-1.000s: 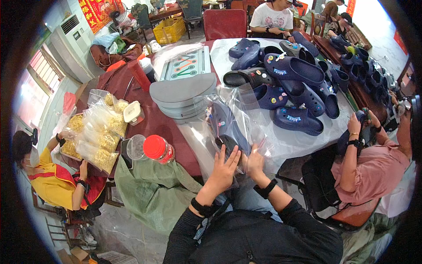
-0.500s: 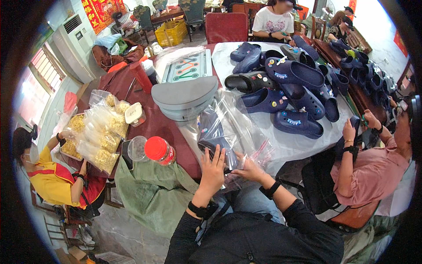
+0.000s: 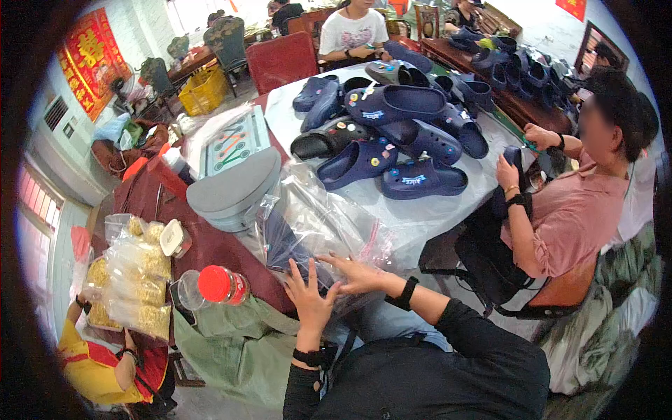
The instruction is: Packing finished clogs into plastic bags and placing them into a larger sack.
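Note:
My left hand (image 3: 308, 297) and my right hand (image 3: 353, 274) press with spread fingers on a clear plastic bag (image 3: 315, 224) that lies at the table's near edge. Inside the bag shows a dark navy clog (image 3: 283, 241). Both hands rest flat on the plastic, palms down, fingers apart. A black band sits on each wrist. Beyond the bag, several navy clogs (image 3: 392, 133) with small coloured charms are piled on the white table cover (image 3: 413, 217).
A stack of grey shoe soles (image 3: 234, 189) stands left of the bag. A clear jar with a red lid (image 3: 210, 285) and bags of yellow pieces (image 3: 129, 280) lie lower left. A person in a pink shirt (image 3: 570, 210) sits at right, another in yellow (image 3: 98, 364) lower left.
The bag with the clog has come down from upright in my hands to lying on the table edge. Both hands now lie flat on it.

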Demonstrator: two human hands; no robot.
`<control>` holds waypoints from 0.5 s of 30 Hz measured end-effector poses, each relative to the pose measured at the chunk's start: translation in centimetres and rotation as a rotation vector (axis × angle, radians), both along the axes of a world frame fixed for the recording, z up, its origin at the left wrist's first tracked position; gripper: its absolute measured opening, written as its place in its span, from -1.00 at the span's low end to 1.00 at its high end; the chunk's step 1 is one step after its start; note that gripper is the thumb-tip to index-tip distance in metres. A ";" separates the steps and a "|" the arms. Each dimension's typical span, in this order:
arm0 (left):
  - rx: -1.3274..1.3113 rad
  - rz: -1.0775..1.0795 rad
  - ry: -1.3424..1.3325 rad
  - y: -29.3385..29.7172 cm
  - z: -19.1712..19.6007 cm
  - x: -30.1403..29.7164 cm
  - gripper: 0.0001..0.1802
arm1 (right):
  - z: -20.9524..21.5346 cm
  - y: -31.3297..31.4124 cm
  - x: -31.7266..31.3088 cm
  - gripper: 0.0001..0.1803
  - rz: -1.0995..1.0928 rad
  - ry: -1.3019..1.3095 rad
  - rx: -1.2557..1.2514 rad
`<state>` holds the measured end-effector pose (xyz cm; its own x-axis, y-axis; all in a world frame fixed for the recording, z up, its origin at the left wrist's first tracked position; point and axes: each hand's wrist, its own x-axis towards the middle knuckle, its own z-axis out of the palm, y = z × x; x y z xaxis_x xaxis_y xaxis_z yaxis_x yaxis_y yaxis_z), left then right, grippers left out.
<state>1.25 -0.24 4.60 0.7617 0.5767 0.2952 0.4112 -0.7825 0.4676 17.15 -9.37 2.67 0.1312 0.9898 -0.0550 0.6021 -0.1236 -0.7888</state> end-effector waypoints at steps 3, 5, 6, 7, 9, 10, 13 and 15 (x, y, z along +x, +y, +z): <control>0.020 -0.031 0.033 0.0 0.4 0.2 -0.10 | 0.6 -0.1 0.3 -0.22 -0.018 0.325 0.012; 0.105 -0.012 0.100 -0.2 0.4 0.4 -0.10 | -0.3 0.3 0.8 -0.45 -0.145 0.391 0.067; 0.108 -0.018 0.100 -0.3 0.3 0.8 -0.10 | -0.7 0.3 1.1 -0.45 -0.151 0.392 0.070; 0.119 0.011 0.101 -0.4 0.1 0.9 -0.11 | -0.7 0.5 1.3 -0.45 -0.159 0.556 0.124; 0.162 0.052 0.043 -0.8 -0.4 0.8 -0.13 | 1.2 0.8 0.4 -0.44 -0.227 0.913 0.243; 0.163 0.064 0.050 -1.0 -0.4 1.0 -0.13 | 1.8 0.7 0.6 -0.44 -0.215 0.920 0.238; 0.129 0.007 0.018 -1.3 -0.6 1.6 -0.18 | 3.2 0.2 1.9 -0.44 -0.149 1.552 0.387; 0.128 0.014 -0.003 -1.4 -0.8 1.8 -0.17 | 4.0 -0.3 2.2 -0.44 -0.179 1.947 0.486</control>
<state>3.08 -1.60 3.82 0.7530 0.5449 0.3690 0.4213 -0.8299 0.3657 19.39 -9.66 6.71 0.3178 0.9482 -0.0016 -0.9237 0.3092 -0.2261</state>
